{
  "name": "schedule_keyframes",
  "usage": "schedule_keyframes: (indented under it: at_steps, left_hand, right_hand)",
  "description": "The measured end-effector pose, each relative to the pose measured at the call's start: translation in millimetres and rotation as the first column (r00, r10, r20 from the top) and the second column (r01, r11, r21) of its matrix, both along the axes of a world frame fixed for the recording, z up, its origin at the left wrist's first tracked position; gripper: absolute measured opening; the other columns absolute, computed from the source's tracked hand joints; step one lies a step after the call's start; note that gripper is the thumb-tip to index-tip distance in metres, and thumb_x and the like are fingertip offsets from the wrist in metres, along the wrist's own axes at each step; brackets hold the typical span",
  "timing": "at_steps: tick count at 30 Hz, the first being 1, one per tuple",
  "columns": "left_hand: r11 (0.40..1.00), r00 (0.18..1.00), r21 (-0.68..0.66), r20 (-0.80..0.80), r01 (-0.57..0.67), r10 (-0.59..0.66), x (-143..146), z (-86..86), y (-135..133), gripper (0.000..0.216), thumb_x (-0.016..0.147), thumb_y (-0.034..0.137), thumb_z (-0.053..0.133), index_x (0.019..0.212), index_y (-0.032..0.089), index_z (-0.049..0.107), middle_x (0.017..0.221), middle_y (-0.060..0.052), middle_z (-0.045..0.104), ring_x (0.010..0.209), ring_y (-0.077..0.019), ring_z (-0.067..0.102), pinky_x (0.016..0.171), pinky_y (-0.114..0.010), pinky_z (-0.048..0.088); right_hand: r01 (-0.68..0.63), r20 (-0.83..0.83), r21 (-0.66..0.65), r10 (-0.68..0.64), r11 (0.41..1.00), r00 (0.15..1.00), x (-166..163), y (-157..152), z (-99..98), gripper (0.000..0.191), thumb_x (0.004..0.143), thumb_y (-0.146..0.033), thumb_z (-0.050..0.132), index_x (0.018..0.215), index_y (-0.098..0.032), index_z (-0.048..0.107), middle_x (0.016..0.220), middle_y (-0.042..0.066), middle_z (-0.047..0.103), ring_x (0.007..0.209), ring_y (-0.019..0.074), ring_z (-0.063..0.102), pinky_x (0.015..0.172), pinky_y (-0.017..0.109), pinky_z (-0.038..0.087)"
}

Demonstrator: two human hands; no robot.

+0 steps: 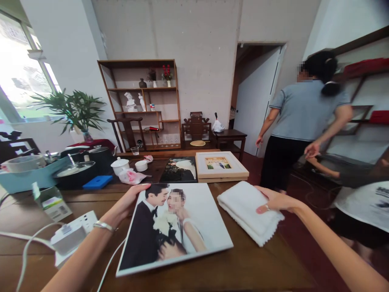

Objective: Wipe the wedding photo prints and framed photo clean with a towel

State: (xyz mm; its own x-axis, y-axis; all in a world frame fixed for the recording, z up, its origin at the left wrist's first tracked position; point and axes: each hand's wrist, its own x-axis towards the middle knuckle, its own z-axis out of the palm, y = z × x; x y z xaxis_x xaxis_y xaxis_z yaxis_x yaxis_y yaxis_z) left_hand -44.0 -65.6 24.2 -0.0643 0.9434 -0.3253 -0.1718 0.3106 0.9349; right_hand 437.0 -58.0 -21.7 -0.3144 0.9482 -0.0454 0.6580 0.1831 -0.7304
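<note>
My left hand (pixel 131 197) grips the far left edge of a photo panel (pixel 179 227) showing a couple with a white bouquet. The panel is tilted above the dark wooden table (pixel 255 267). To its right, a folded white towel (pixel 247 209) is pinched in my right hand (pixel 272 201), thumb on top and the other fingers mostly hidden. The towel is apart from the panel. Behind the panel lie a dark photo panel (pixel 179 169) and a framed photo (pixel 225 175) in a pale frame.
On the left are a power strip (pixel 73 235) with white cables, a small box (pixel 53 202), a blue block (pixel 97 182), a lidded pan (pixel 74 174) and a white teapot (pixel 120 165). Two people (pixel 306 109) stand at the right, past the table. Shelves (pixel 142 88) stand behind.
</note>
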Motion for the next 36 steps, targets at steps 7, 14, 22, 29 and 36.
schedule_keyframes:
  at_steps: [7, 14, 22, 29, 36]
  left_hand:
    - [0.998, 0.997, 0.005, -0.045, 0.066, -0.066, 13, -17.8, 6, 0.01, 0.07, 0.021, 0.062, 0.073, 0.012, 0.067, 0.068, -0.011, 0.073, 0.057, -0.0246, 0.068, 0.057, -0.033, 0.054]
    - [0.992, 0.983, -0.017, -0.133, 0.129, -0.13, 11, -32.0, 11, 0.018, 0.067, 0.031, 0.07, 0.068, 0.013, 0.067, 0.064, -0.01, 0.072, 0.058, -0.0253, 0.068, 0.057, -0.032, 0.054]
    - [0.97, 0.939, 0.046, -0.267, 0.239, -0.219, 39, -41.7, 5, 0.038, 0.054, 0.043, 0.081, 0.075, 0.013, 0.07, 0.067, -0.007, 0.073, 0.068, -0.0245, 0.069, 0.059, -0.029, 0.052]
    - [0.926, 0.869, 0.125, -0.408, 0.356, -0.279, 65, -43.4, 3, 0.048, 0.05, 0.037, 0.083, 0.089, 0.013, 0.069, 0.091, -0.01, 0.074, 0.085, -0.0252, 0.068, 0.073, -0.029, 0.051]
    - [0.93, 0.697, 0.166, -0.706, 0.33, -0.122, 69, -42.1, 10, 0.038, 0.05, 0.044, 0.081, 0.072, 0.017, 0.065, 0.063, -0.004, 0.067, 0.081, -0.0309, 0.065, 0.067, -0.029, 0.045]
  right_hand:
    - [0.042, 0.099, 0.458, -0.097, 0.888, 0.99, -61, -42, 2.6, 0.039, 0.079, -0.031, 0.055, 0.117, -0.023, 0.051, 0.136, 0.012, 0.041, 0.13, 0.0289, 0.03, 0.107, 0.049, 0.021]
    - [-0.188, 0.581, 0.688, -0.377, 0.701, 0.721, -127, -61, -39.0, 0.046, 0.074, -0.005, 0.05, 0.115, -0.023, 0.059, 0.131, 0.022, 0.048, 0.109, 0.0455, 0.047, 0.079, 0.065, 0.037]
    - [-0.161, 0.546, 0.716, -0.403, 0.679, 0.734, -93, -35, -6.0, 0.059, 0.068, 0.005, 0.04, 0.121, -0.017, 0.056, 0.098, 0.015, 0.063, 0.087, 0.0316, 0.057, 0.07, 0.044, 0.046]
    - [-0.447, 0.569, 0.711, -0.071, 0.543, 0.819, -72, -49, 4.2, 0.05, 0.07, 0.002, 0.04, 0.11, -0.021, 0.06, 0.111, 0.011, 0.059, 0.104, 0.0263, 0.05, 0.087, 0.041, 0.039]
    - [-0.326, 0.52, 0.709, -0.152, 0.625, 0.841, -96, -50, -19.0, 0.02, 0.075, -0.014, 0.05, 0.091, -0.018, 0.062, 0.12, 0.017, 0.053, 0.115, 0.0335, 0.043, 0.094, 0.051, 0.034]
